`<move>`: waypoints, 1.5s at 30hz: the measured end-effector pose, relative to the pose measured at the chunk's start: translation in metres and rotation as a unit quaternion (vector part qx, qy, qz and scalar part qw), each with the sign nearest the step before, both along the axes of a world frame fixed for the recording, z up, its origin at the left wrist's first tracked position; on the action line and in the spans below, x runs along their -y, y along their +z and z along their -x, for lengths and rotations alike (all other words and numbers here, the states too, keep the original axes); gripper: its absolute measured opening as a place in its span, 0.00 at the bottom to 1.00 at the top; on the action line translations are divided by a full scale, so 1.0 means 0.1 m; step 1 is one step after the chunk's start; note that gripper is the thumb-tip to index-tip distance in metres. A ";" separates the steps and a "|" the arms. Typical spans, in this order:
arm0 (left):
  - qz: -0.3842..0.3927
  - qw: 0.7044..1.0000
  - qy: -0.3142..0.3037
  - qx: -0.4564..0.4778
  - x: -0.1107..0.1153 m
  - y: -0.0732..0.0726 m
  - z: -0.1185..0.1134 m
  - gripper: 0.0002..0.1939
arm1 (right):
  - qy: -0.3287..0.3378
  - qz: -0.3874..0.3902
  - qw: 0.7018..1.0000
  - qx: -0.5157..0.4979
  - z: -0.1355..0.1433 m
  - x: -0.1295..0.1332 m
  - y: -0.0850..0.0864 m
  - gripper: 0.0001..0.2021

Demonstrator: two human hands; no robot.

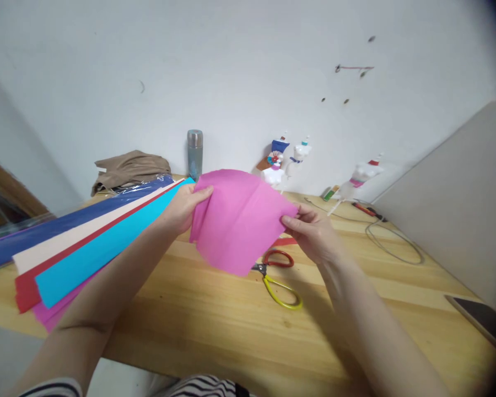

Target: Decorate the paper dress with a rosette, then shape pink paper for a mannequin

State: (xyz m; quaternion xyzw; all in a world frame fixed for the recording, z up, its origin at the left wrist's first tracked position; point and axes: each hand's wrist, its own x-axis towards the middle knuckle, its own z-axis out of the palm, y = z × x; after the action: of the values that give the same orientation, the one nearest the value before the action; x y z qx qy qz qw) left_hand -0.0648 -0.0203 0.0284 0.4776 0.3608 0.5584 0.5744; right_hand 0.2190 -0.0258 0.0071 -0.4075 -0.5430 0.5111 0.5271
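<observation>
A sheet of pink crepe paper point(235, 220) is stretched between my two hands above the wooden table point(182, 325). My left hand point(185, 207) pinches its left edge, where the paper is folded over. The right corner is gripped between thumb and fingers of my right hand point(308, 226). Below the paper lie scissors point(283, 292) with one red and one yellow handle; the pink sheet hides most of their blades. Near my right hand, a red strip point(284, 241) is partly covered. Blue, red, cream and pink paper sheets point(111, 242) lie fanned out beside my left arm.
Several small white mannequin torsos point(366, 172) with coloured paper on them stand along the back. A grey thermos point(195, 154) and a brown cloth point(132, 168) sit by the wall. At the right are a grey cable point(391, 251) and a phone point(479, 317).
</observation>
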 end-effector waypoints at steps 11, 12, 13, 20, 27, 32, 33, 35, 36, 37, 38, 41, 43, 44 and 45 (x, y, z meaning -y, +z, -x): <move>-0.065 0.984 -0.002 -0.163 0.04 0.08 0.10 0.12 | -0.063 -0.113 0.991 0.039 -0.08 0.00 0.00 0.09; -0.069 0.985 -0.004 -0.155 0.02 0.06 0.11 0.12 | -0.076 -0.123 0.989 0.038 -0.09 0.00 0.00 0.08; -0.074 0.987 -0.010 -0.141 0.01 0.05 0.12 0.14 | -0.090 -0.132 0.986 0.035 -0.10 0.00 0.00 0.07; -0.075 0.995 -0.008 -0.061 -0.06 0.04 0.15 0.15 | -0.104 -0.150 0.983 0.023 -0.18 -0.03 0.01 0.06; -0.063 0.998 0.028 0.006 -0.10 0.05 0.15 0.06 | -0.021 -0.109 0.994 -0.023 -0.21 -0.04 0.04 0.07; -0.078 0.997 0.024 -0.004 -0.10 0.06 0.18 0.03 | -0.007 -0.122 0.992 -0.016 -0.22 -0.06 0.01 0.05; -0.082 0.996 0.016 -0.011 -0.11 0.06 0.18 0.02 | 0.000 -0.129 0.992 -0.008 -0.23 -0.07 0.01 0.04; -0.097 0.995 0.005 -0.019 -0.12 0.06 0.20 0.03 | 0.018 -0.144 0.989 0.009 -0.25 -0.07 0.00 0.02; -0.105 0.994 0.001 -0.021 -0.13 0.05 0.21 0.05 | 0.023 -0.154 0.988 0.016 -0.25 -0.07 -0.01 0.03; -0.112 0.993 -0.001 -0.022 -0.13 0.04 0.22 0.08 | 0.021 -0.165 0.986 0.021 -0.26 -0.07 -0.01 0.06; -0.115 0.993 -0.003 -0.026 -0.14 0.03 0.22 0.12 | 0.013 -0.171 0.985 0.028 -0.26 -0.07 -0.02 0.10; -0.095 0.993 0.002 -0.070 -0.15 -0.01 0.22 0.17 | -0.032 -0.171 0.983 0.062 -0.23 -0.07 -0.05 0.13; -0.080 0.991 0.010 -0.107 -0.15 -0.04 0.20 0.18 | -0.048 -0.163 0.981 0.089 -0.21 -0.06 -0.06 0.12; -0.075 0.990 0.014 -0.119 -0.15 -0.04 0.20 0.18 | -0.049 -0.163 0.981 0.099 -0.20 -0.06 -0.06 0.12; -0.072 0.990 0.017 -0.123 -0.15 -0.04 0.19 0.19 | -0.048 -0.165 0.980 0.104 -0.19 -0.05 -0.06 0.13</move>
State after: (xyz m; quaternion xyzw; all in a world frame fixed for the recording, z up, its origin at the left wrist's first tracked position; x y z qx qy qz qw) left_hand -0.0837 -0.0057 0.0242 0.5767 0.3959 0.5293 0.4801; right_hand 0.2376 -0.0204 0.0014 -0.3911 -0.6521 0.3433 0.5514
